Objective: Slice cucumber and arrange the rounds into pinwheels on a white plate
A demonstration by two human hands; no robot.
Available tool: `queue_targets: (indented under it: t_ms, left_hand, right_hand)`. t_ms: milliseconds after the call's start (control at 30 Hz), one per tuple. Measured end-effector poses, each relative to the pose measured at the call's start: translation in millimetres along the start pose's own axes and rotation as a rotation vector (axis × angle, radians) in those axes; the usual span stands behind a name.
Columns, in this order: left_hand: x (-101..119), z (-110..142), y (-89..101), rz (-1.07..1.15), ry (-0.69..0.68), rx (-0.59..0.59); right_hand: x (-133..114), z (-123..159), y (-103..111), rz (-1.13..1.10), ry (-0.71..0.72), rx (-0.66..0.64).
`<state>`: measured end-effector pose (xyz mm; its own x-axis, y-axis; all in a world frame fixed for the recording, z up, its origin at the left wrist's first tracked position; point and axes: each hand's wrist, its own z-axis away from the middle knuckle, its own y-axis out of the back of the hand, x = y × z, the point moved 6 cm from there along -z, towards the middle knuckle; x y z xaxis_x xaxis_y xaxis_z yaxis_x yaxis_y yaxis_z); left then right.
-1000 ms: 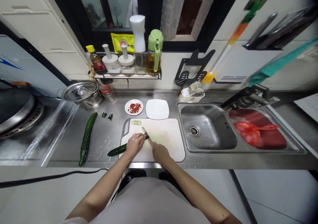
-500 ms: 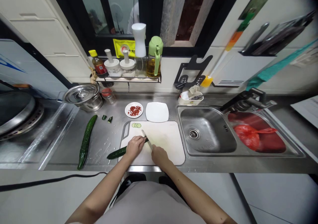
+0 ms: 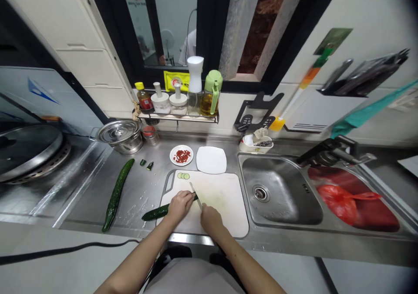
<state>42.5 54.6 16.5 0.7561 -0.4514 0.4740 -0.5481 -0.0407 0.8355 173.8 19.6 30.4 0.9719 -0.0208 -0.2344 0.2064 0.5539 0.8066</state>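
Note:
My left hand [image 3: 181, 205] is closed over a dark green cucumber [image 3: 156, 213], which lies slantwise across the left part of a white cutting board [image 3: 225, 198]. In my right hand [image 3: 210, 219] is the handle of a knife [image 3: 196, 196]. Its blade stands at the right end of the cucumber, close by my left fingertips; whether it has entered the flesh I cannot tell. A few thin cucumber slices [image 3: 183, 176] overlap at the board's upper left. Left of the board lie a whole cucumber [image 3: 118, 195] and two cut-off cucumber ends [image 3: 150, 166].
Behind the board are a plate of chopped red pieces [image 3: 181, 155] and a white square plate [image 3: 211, 159]. A sink [image 3: 281, 189] adjoins on the right, with a red bag [image 3: 339, 202] in its second basin. A lidded pot [image 3: 120, 135] stands back left, under a condiment shelf [image 3: 179, 117].
The whole scene sits lower in the picture, as my head has tilted up slightly. Both hands keep their holds on the cucumber and knife, with little visible movement over the board.

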Motion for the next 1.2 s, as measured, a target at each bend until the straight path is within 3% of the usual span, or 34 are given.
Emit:
queue_targets:
  t_ms: [333,567,767,967,1067,1200]
  left_hand:
    - [0,1,-3.1,-0.006,0.030,-0.002]
    - [0,-4,1.4,0.027,0.125,-0.025]
    - [-14,-4,19.7,0.171,0.283,0.130]
    - [-28,-12,33.5,0.312,0.409,0.255]
    - [-26,-28,36.8,0.351,0.406,0.210]
    - [-14,-51,35.2,0.289,0.326,0.031]
  right_hand:
    - [6,-3,-2,0.002,-0.007,0.038]
    - [24,-1,12,0.023,0.038,0.081]
    - [46,1,35,0.146,-0.014,0.137]
    - [48,4,57,0.231,-0.001,0.230]
    - [46,6,67,0.260,0.035,0.313]
    - [45,7,75,0.290,0.081,0.389]
